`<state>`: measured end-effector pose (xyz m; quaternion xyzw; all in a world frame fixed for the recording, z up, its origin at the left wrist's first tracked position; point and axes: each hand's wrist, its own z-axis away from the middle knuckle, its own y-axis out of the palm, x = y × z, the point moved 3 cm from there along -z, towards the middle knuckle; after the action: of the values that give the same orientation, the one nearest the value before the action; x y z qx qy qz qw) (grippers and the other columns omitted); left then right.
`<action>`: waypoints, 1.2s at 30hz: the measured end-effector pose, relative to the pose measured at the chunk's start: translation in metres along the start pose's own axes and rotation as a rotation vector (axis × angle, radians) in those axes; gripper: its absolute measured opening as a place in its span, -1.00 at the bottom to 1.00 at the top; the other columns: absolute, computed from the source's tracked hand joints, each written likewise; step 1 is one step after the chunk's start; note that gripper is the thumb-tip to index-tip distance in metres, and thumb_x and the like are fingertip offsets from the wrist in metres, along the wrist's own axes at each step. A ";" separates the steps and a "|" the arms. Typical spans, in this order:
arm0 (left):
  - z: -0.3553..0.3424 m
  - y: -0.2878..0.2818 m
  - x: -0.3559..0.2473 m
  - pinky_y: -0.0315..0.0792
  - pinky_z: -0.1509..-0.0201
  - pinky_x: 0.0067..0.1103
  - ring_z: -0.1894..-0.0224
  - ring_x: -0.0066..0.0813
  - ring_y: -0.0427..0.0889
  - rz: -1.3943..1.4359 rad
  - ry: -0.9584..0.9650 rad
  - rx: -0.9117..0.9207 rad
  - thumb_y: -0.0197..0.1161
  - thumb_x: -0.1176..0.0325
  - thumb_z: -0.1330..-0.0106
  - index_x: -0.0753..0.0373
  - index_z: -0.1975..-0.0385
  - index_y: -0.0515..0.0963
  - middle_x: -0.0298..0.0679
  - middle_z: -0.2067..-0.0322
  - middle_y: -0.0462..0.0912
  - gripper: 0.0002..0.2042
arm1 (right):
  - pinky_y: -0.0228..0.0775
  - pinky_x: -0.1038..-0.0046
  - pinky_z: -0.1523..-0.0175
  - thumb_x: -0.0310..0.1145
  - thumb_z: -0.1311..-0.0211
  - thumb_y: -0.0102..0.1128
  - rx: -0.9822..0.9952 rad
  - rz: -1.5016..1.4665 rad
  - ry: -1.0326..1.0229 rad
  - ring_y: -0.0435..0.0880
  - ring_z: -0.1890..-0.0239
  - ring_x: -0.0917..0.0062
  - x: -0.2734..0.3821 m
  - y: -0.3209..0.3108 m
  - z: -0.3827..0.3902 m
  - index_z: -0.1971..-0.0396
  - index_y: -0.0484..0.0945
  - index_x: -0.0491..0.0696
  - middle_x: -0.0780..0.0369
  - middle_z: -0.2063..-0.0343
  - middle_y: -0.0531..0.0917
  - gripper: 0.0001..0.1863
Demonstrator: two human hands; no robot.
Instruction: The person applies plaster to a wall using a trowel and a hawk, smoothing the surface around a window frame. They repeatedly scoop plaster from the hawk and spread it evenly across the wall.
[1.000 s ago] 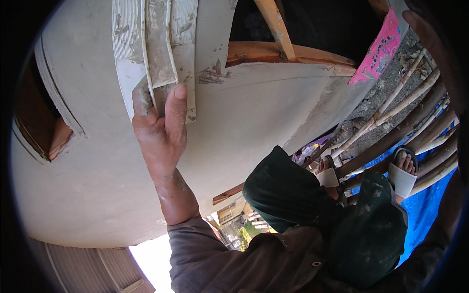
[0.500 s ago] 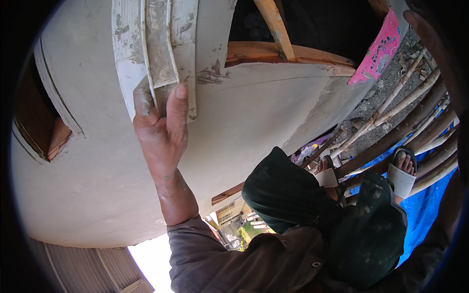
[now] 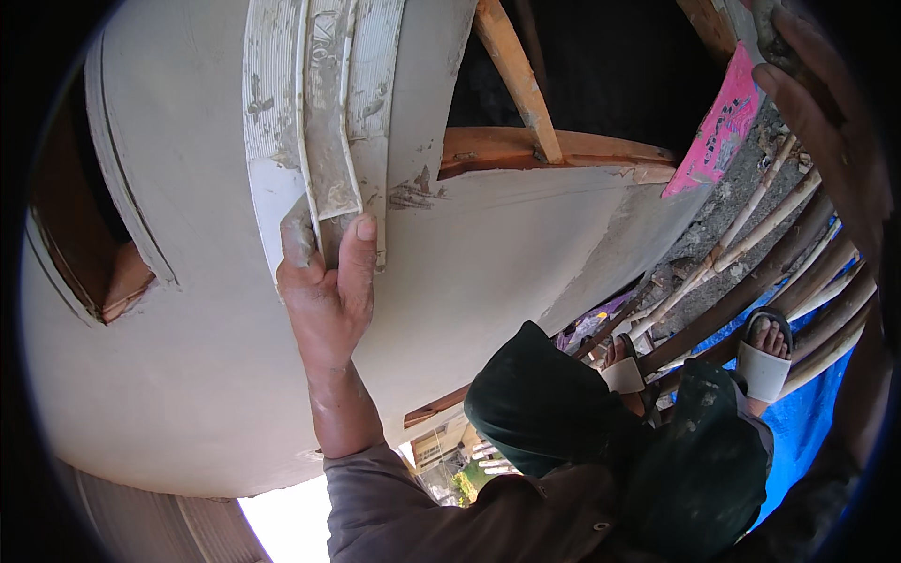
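Observation:
My left hand (image 3: 328, 305) grips the lower end of a long white ribbed strip (image 3: 267, 103), with the thumb on one side and fingers on the other. Two raised edges form a channel along the strip, and grey cement-like smears mark it. The strip lies along or against a smooth pale grey wall (image 3: 450, 272); whether it is fixed there I cannot tell. At the upper right rim, my right hand (image 3: 817, 84) is dark and partly cut off. Its fingers curl round a greyish thing that I cannot make out.
A window-like opening (image 3: 601, 75) with a wooden brace (image 3: 521, 70) breaks the wall; another opening (image 3: 70, 197) is at left. A pink sheet (image 3: 718, 131) hangs beside rubble. My sandalled feet (image 3: 768, 347) stand on wooden poles (image 3: 732, 310) above a blue tarp (image 3: 817, 413).
The view has shifted, so the wall, strip and left hand appear lower and slightly further right. More of my right hand shows. My left hand keeps its hold on the strip.

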<state>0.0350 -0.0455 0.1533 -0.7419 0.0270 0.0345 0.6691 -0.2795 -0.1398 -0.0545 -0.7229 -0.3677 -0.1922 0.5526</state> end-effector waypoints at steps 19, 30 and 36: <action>-0.001 0.000 -0.006 0.37 0.45 -0.66 0.52 -0.63 0.47 -0.101 0.052 0.013 0.18 0.42 -0.40 0.39 -0.02 0.37 -0.25 0.53 0.57 -0.72 | 0.50 0.25 -0.04 -0.13 -0.38 0.10 -0.026 0.017 0.009 0.65 0.05 0.23 0.000 -0.005 0.002 -0.16 0.43 -0.22 -0.09 -0.01 0.55 -0.47; 0.001 -0.004 -0.001 0.37 0.45 -0.66 0.54 -0.63 0.47 -0.088 -0.002 -0.003 0.21 0.39 -0.40 0.39 0.01 0.38 -0.28 0.57 0.56 -0.72 | 0.49 0.25 -0.04 -0.12 -0.39 0.09 -0.018 0.008 -0.009 0.65 0.05 0.23 0.004 0.003 -0.003 -0.16 0.43 -0.23 -0.09 0.01 0.56 -0.47; 0.000 -0.001 0.000 0.38 0.41 -0.67 0.50 -0.63 0.48 -0.061 0.010 -0.014 0.22 0.39 -0.39 0.36 0.02 0.39 -0.26 0.51 0.58 -0.72 | 0.48 0.25 -0.05 -0.12 -0.40 0.08 -0.009 0.017 -0.004 0.65 0.05 0.24 0.005 0.001 -0.004 -0.16 0.42 -0.23 -0.09 0.01 0.56 -0.47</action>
<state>0.0350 -0.0451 0.1547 -0.7473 0.0074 0.0105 0.6643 -0.2752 -0.1423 -0.0506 -0.7288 -0.3620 -0.1877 0.5501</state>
